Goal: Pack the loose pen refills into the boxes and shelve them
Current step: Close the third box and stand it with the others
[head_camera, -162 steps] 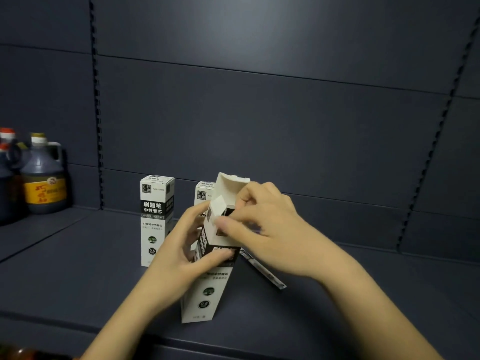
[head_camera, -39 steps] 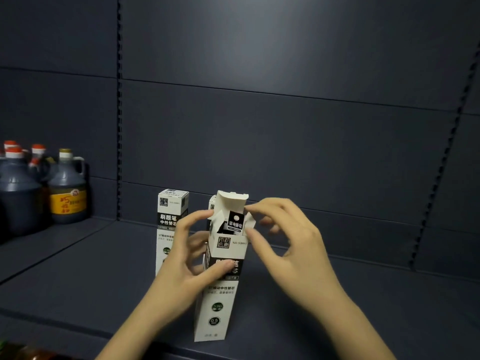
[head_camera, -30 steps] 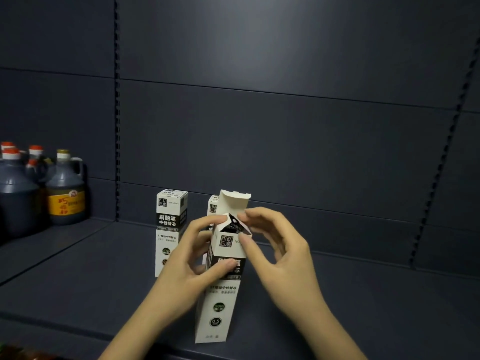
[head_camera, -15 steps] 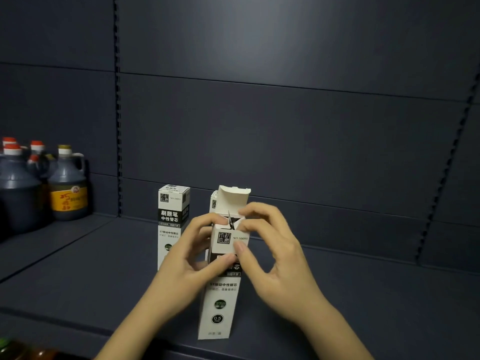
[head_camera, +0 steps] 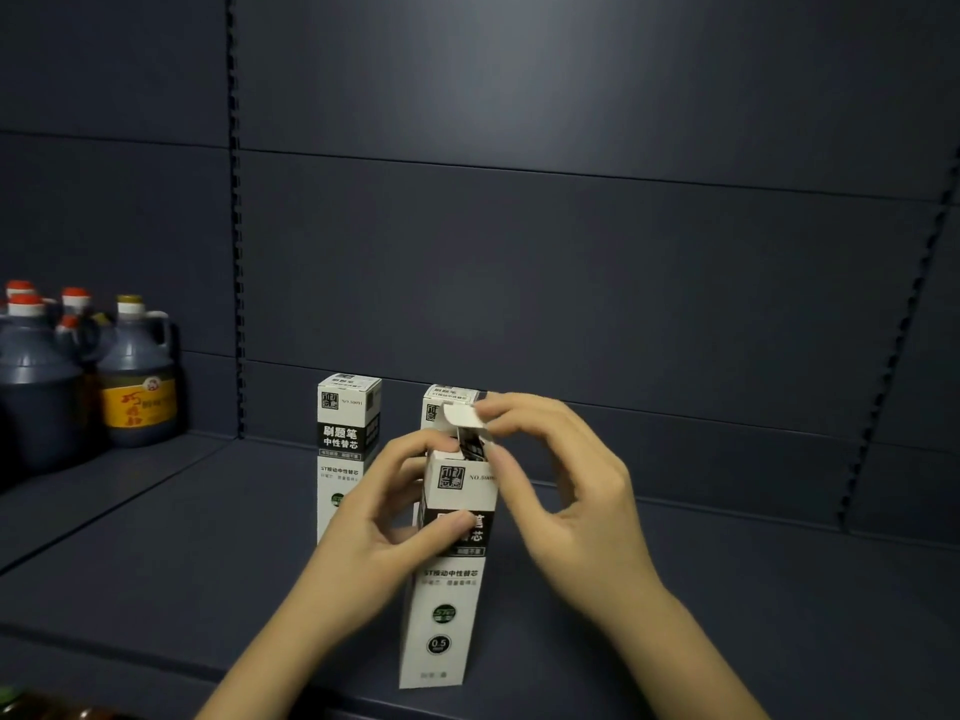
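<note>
Shelf [head_camera: 727,589]: dark, with a dark panelled back wall [head_camera: 571,252]. All items stand on this one level.

Jugs [head_camera: 78,366]: a cluster of dark ones at far left against the wall, red caps on most; the nearest carries a yellow label. Well apart from the boxes.

Front box [head_camera: 452,579]: tall, white and black, upright near the shelf's front edge, tilted slightly. "0.5" printed low on its front face. Contents not visible.

Left box [head_camera: 345,449]: same print, upright, top closed, behind and left of the front box. My left hand covers its lower right part.

Rear box [head_camera: 444,405]: only its top shows, directly behind the front box.

My left hand [head_camera: 395,517]: grip closed around the front box's upper half, thumb across the front face, fingers behind.

My right hand [head_camera: 561,485]: grip pinched on the top flap [head_camera: 462,415], index finger on top, thumb at the box's upper right corner.

Top flap: white, bent forward over the opening, not tucked in. A black-printed inner flap [head_camera: 472,446] shows in the gap below it.
</note>
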A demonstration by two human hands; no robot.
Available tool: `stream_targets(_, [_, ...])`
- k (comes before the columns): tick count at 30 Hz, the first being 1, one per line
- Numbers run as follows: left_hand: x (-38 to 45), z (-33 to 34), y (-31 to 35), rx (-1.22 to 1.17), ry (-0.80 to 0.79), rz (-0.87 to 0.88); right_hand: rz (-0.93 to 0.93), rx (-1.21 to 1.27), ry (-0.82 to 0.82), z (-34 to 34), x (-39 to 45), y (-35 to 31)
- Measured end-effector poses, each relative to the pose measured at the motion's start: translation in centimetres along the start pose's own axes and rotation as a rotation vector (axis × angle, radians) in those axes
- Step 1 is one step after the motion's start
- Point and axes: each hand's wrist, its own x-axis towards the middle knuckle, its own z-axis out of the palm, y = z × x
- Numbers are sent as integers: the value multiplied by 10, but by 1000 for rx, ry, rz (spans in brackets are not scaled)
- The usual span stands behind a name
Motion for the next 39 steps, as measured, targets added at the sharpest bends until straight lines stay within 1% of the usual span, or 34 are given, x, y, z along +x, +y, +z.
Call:
stream_targets(4, [0,0,0,-19,-2,-6,-25,-65,26,3,2,2])
stream_targets(10, [0,-1,-4,-23,12,-6,25,-42,21,7,-1,3])
stream_targets(13, [0,-2,-8,-21,38,-11,7,-82,18,8,-3,6])
stream_targets(17, [-1,-2,-11,-34,80,-13,15,-85,-37,9,-8,6])
stream_targets(22, [-2,-3,-8,-51,73,5,40,-109,-96,15,-13,1])
stream_targets(24, [-3,-3,-7,-54,79,23,78,-115,-110,16,-16,1])
stream_targets(27, [-5,-4,-6,-70,101,33,165,-58,-147,16,-23,2])
stream_targets(34, [-1,-2,-5,-84,63,54,400,305,-142,14,-38,2])
stream_targets(36, [2,-2,-5,-96,67,71,484,342,-190,10,-39,4])
stream_targets(39, [7,-2,-5,-112,50,88,618,334,-294,6,-38,9])
